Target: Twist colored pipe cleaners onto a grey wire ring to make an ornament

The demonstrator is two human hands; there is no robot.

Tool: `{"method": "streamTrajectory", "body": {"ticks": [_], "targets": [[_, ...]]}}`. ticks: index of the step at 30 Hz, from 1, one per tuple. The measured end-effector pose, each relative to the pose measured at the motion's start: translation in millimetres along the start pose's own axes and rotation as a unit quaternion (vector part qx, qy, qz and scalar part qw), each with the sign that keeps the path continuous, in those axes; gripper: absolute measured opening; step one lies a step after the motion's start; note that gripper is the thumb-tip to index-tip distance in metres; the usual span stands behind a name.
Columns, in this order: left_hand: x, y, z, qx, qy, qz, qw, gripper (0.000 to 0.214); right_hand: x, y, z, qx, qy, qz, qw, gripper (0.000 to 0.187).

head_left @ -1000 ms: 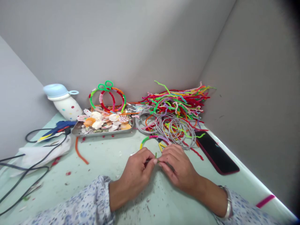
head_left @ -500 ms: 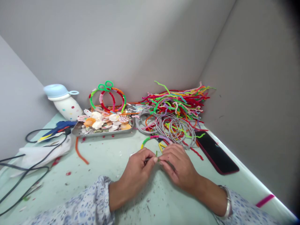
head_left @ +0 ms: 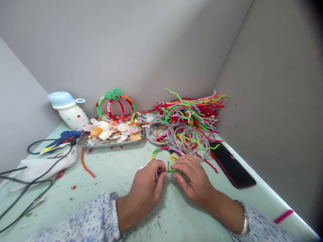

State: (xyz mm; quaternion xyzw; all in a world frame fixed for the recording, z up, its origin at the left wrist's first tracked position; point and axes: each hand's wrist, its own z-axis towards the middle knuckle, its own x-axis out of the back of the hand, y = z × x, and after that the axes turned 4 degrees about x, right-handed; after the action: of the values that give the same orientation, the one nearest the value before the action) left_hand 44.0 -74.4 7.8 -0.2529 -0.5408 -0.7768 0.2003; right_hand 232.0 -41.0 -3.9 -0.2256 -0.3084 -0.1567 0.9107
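Observation:
My left hand (head_left: 146, 186) and my right hand (head_left: 193, 178) meet low in the middle of the pale green table (head_left: 113, 174). Both pinch a short green pipe cleaner (head_left: 173, 170) wound on a thin grey wire; the left fingers grip the bare wire end, the right fingers grip the fuzzy green part. Just behind the hands lies a hoop wrapped in green, pink, purple and yellow (head_left: 165, 150).
Grey wire rings (head_left: 186, 136) and a heap of coloured pipe cleaners (head_left: 189, 109) lie behind. A metal tray of shells (head_left: 111, 132) carries wrapped hoops (head_left: 116, 102). A black phone (head_left: 232, 164) lies right. A glue gun (head_left: 60, 139), cables, white bag and spotted bottle (head_left: 69, 111) sit left.
My hands have drawn slightly apart, and more of the green pipe cleaner now shows between them. The view has shifted down a little.

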Motion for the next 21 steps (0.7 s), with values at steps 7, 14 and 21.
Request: {"method": "streamTrajectory", "body": {"ticks": [7,14,21], "targets": [[4.7,-5.3,4.0,-0.145,0.016,0.029,0.989,0.019,0.8,-0.7,0.4,-0.006,0.012,0.025,1.0,0.012],[11.4,-9.3,4.4,-0.225,0.028,0.089,0.97,0.028,3.1,-3.5,1.8,-0.009,0.017,0.034,0.999,0.012],[11.4,-12.4,7.0,-0.256,0.045,0.126,0.957,0.03,3.6,-3.9,1.4,-0.008,0.014,0.035,0.999,0.013]]}}
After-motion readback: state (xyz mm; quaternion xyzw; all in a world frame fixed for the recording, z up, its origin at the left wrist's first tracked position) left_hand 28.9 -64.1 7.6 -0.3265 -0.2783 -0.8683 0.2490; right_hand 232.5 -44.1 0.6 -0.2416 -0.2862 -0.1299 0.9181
